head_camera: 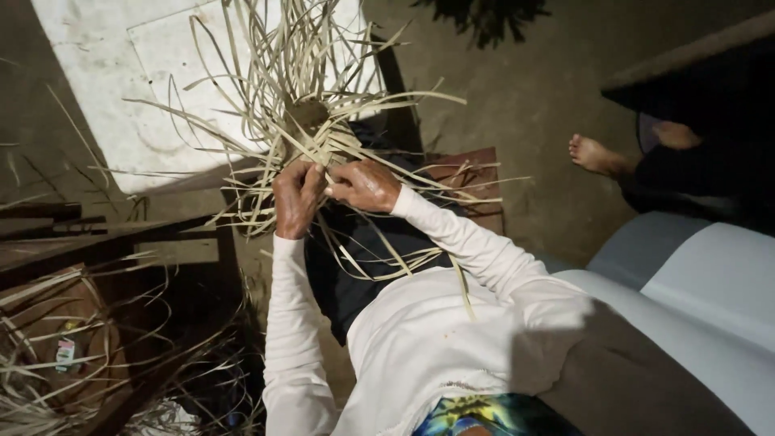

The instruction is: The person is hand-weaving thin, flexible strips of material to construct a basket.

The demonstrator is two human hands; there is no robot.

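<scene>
A half-woven piece of pale straw strips point(311, 121) fans out in front of me, its small woven core at the middle. My left hand point(296, 198) grips strips at the lower left of the core. My right hand point(363, 186) pinches strips just beside it, on the lower right. Both hands nearly touch each other. Loose strip ends hang down over my dark lap and white sleeves.
A white slab point(121, 89) lies on the ground beyond the weave. Dark wooden boards point(73, 242) and a heap of loose straw point(48, 379) sit at the left. Another person's bare foot point(596, 155) rests on the ground at the right, near a pale grey cushion point(710, 282).
</scene>
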